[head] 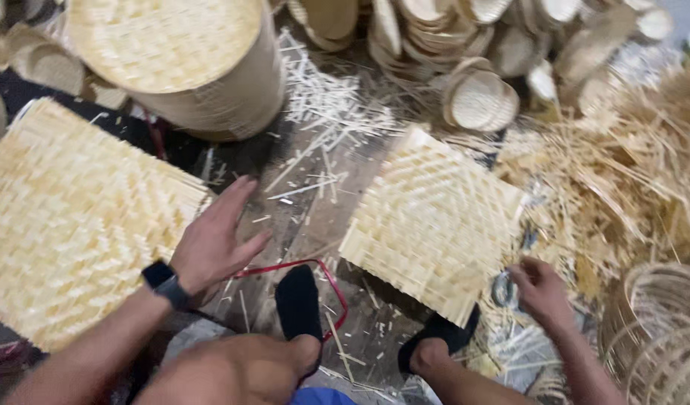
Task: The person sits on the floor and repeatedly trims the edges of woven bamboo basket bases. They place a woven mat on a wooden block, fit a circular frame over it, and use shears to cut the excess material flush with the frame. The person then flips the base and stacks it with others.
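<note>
My left hand (214, 240) hovers open, fingers spread, beside the right edge of a large stack of square woven bamboo mats (67, 225); a dark watch sits on that wrist. My right hand (538, 286) is low on the right, fingers curled near a dark tool (502, 289) on the floor, just below the lower right edge of a single woven bamboo mat (431, 221) that lies tilted. Whether this hand grips anything is unclear. My two feet in black socks (298, 300) rest on the floor between the hands, with a thin red wire hoop (331, 279) around the left one.
A tall stack of round woven trays (187, 67) stands at the back left. Piles of small round baskets (476, 97) fill the back. Loose bamboo strips (630, 172) heap up on the right, with a cut-off scatter (330, 97) in the middle. An open-weave basket (660, 330) sits at the lower right.
</note>
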